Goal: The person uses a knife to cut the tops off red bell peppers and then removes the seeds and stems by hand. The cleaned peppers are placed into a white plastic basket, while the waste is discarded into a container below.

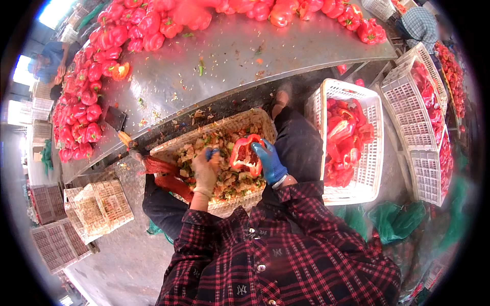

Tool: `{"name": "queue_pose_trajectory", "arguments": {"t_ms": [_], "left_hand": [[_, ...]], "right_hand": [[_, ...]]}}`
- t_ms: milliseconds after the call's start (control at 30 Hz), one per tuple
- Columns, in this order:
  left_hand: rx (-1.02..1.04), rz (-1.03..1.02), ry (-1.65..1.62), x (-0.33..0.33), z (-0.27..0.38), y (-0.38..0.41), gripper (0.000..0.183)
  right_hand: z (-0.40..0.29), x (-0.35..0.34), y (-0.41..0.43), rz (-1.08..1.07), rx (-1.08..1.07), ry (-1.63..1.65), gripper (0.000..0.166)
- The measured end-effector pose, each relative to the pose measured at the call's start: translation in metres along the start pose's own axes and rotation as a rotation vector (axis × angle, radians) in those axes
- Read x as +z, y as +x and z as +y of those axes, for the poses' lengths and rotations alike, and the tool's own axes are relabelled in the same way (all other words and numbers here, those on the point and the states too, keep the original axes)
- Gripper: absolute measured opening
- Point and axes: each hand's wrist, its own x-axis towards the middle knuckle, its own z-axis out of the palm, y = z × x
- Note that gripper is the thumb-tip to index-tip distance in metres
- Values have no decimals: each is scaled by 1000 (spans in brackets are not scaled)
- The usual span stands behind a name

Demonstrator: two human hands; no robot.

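My right hand (271, 160), in a blue coated glove, holds a red bell pepper (236, 156) cut open, its hollow facing up. To its left is my left hand (204, 170) in a pale glove, blurred. Its fingers are curled around a small blue object (210, 153), too blurred to name. Both hands are above a plastic crate (220, 124) between my legs. Pepper cores and green-tinged trimmings (229, 187) fill much of it. At my right, a white plastic crate (377, 153) contains cut red pepper pieces (340, 141).
Whole red bell peppers (115, 36) are heaped along the metal table (229, 65). A broad-bladed tool (115, 118) lies near its left edge. Stacked crates (409, 103) stand at right, others (101, 206) at left. Red cloth (168, 172) is by my left knee. Other people (419, 26) are farther off.
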Motion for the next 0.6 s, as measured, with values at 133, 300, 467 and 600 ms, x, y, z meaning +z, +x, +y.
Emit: {"name": "queue_pose_trajectory", "arguments": {"t_ms": [133,300,467,600], "left_hand": [[541,70,436,-16,0,-8,27],[361,-415,679,14,26,-36,44],[152,-455,-121,54,-29,-40,49],[194,-438,-55,60,-19,-50,55]], "right_hand": [[10,-2,6,32,-92,-181,29],[12,7,5,-5,-292,-361,30],[16,-15,8,65,-223,-300,27],[13,-20,11,121,-192,-274,27]]}}
